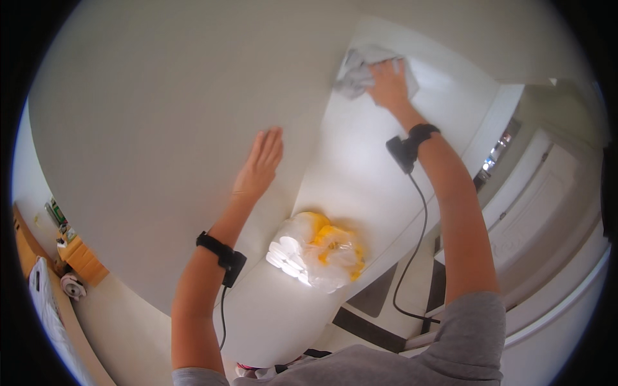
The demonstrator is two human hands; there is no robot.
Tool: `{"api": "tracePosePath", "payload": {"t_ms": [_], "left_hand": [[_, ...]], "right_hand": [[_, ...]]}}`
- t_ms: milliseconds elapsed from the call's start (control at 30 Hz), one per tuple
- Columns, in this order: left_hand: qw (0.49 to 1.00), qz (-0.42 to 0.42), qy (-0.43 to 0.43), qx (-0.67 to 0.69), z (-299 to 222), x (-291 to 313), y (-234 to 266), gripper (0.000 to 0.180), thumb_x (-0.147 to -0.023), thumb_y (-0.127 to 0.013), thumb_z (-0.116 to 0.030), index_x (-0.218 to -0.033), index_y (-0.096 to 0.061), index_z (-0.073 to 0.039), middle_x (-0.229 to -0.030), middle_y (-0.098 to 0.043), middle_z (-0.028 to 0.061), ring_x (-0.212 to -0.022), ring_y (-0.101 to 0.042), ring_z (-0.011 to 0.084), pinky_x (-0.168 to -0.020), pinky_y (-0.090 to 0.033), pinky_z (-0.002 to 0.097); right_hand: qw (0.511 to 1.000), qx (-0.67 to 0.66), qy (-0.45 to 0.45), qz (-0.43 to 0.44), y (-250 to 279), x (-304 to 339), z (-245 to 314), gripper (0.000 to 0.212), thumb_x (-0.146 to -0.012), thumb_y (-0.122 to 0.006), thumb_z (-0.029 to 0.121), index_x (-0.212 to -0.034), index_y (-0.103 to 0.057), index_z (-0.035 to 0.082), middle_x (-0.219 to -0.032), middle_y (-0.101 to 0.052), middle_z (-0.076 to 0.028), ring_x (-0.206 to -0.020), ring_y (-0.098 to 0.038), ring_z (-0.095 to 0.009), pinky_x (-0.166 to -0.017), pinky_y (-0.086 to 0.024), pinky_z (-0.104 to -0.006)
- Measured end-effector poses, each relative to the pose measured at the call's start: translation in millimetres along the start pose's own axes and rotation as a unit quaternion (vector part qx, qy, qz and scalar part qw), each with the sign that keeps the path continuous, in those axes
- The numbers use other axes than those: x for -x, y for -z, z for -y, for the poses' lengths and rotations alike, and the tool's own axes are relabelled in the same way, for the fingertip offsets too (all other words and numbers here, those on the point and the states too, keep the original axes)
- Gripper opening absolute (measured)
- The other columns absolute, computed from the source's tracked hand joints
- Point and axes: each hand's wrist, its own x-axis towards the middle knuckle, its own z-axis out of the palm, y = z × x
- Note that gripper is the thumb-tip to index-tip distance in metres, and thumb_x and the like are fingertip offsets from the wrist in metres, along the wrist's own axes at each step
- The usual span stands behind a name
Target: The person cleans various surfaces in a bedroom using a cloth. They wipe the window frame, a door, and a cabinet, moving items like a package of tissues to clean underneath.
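Step in hand, by my read: wiping white ledge top [360,174] w/ grey cloth [358,72]. R hand [388,82] pressed flat on cloth at far end of ledge, fingers spread over it, not clenched. L hand [259,166] open, flat against wall [161,116], holding nothing. Cloth crumpled, soft. Next stroke likely needs steady pressure; clear plastic bag [317,251] w/ yellow contents sits on near end.

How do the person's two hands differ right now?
The right hand reaches far up the white top and presses on a grey cloth; the left hand holds nothing. The left hand lies flat, fingers straight, against the wall, nearer the body; the right hand's fingers spread over the cloth. Both wear a black wrist strap with a cable.
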Motion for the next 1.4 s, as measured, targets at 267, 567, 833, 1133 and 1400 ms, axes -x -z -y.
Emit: {"api": "tracePosePath", "payload": {"t_ms": [267, 567, 833, 1133, 1400], "left_hand": [[0.998, -0.001, 0.010, 0.057, -5.0, -0.7, -2.2, 0.050, -0.086, -0.048, -0.026, -0.131, -0.045, -0.004, -0.148, -0.027, 0.0138, -0.140, -0.018, 0.0277, -0.115, -0.013, 0.0473], [0.998, 0.009, -0.019, 0.053, -3.8, 2.3, -3.1, 0.053, -0.085, -0.047, -0.028, -0.132, -0.044, -0.005, -0.148, -0.027, 0.0139, -0.139, -0.018, 0.0304, -0.114, -0.013, 0.0504], [0.999, -0.018, -0.019, 0.018, -3.8, 4.2, -3.9, 0.049, -0.083, -0.048, -0.026, -0.128, -0.048, -0.004, -0.146, -0.030, 0.0141, -0.138, -0.021, 0.0323, -0.114, -0.017, 0.0501], [1.000, -0.016, -0.021, -0.015, -8.6, 3.8, -3.6, 0.047, -0.085, -0.048, -0.026, -0.128, -0.048, -0.006, -0.146, -0.032, 0.0118, -0.138, -0.023, 0.0312, -0.113, -0.018, 0.0507], [1.000, -0.011, -0.020, -0.003, -10.0, 4.7, -8.8, 0.049, -0.085, -0.047, -0.027, -0.130, -0.047, -0.007, -0.146, -0.032, 0.0110, -0.138, -0.022, 0.0305, -0.113, -0.016, 0.0518]], "right_hand": [[0.982, 0.011, -0.114, -0.148, 24.5, 102.9, -168.9, 0.070, -0.071, -0.070, 0.041, -0.133, -0.044, 0.021, -0.128, -0.049, -0.008, -0.125, -0.039, -0.027, -0.109, -0.015, -0.0529], [0.970, 0.059, -0.158, -0.176, 13.4, 71.9, -145.4, 0.064, -0.071, -0.069, 0.038, -0.128, -0.050, 0.019, -0.121, -0.052, -0.008, -0.119, -0.042, -0.025, -0.104, -0.019, -0.0556], [0.979, 0.019, -0.056, -0.193, 3.6, -27.7, -55.6, 0.062, -0.074, -0.065, 0.039, -0.130, -0.049, 0.018, -0.126, -0.051, -0.007, -0.122, -0.039, -0.023, -0.106, -0.016, -0.0534], [0.979, -0.068, -0.027, -0.191, -46.7, -19.8, 55.0, 0.065, -0.074, -0.065, 0.039, -0.130, -0.047, 0.012, -0.129, -0.049, -0.009, -0.126, -0.036, -0.024, -0.106, -0.015, -0.0551], [0.934, -0.276, 0.181, 0.138, -113.7, 245.5, 167.5, 0.052, -0.067, -0.061, 0.010, -0.118, -0.057, 0.007, -0.118, -0.053, -0.010, -0.124, -0.038, -0.027, -0.113, -0.014, -0.0510]]}}
